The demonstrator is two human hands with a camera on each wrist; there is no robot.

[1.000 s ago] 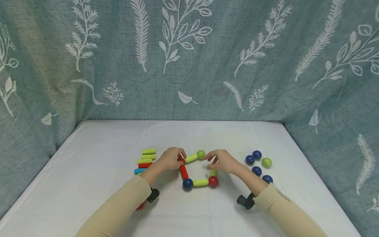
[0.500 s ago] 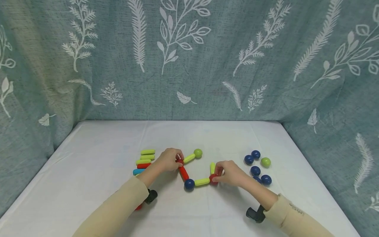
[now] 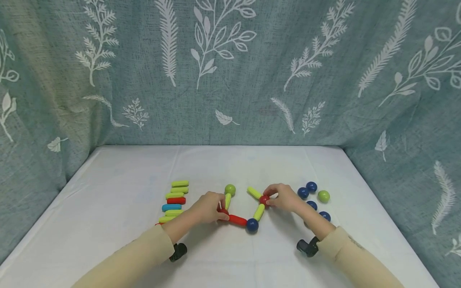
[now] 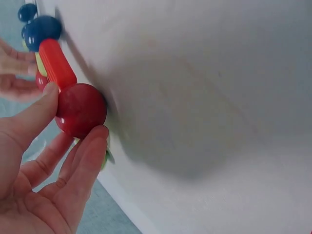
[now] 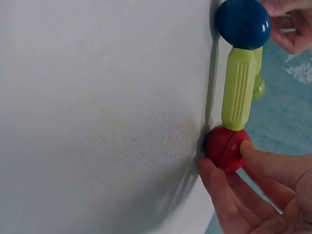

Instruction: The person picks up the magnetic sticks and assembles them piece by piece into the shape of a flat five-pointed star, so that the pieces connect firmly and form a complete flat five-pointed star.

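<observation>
A chain of ball-and-rod pieces lies on the white table, bent at its balls. My left hand [image 3: 209, 207] pinches a red ball [image 4: 80, 109] between thumb and fingertips. From that ball a yellow-green rod [image 3: 228, 201] leads away to a green ball [image 3: 230, 189]. A red rod [image 3: 238, 220] joins it to a blue ball [image 3: 252, 225] at the near corner. Another yellow-green rod [image 5: 238, 90] links the blue ball to a second red ball [image 5: 225, 146], which my right hand [image 3: 284, 198] pinches. Beyond that ball a yellow-green rod [image 3: 254, 193] points to the far left, its end bare.
Left of the chain, loose yellow-green rods [image 3: 180, 183], a red rod [image 3: 176, 200] and a blue rod [image 3: 171, 207] lie in a column, partly behind my left forearm. At right are several blue balls [image 3: 311, 187] and a green ball [image 3: 323, 196].
My right hand has come down onto the second red ball and moved it away from me. My left hand has drawn its red ball nearer. The blue ball has slid right, and the chain's shape has changed.
</observation>
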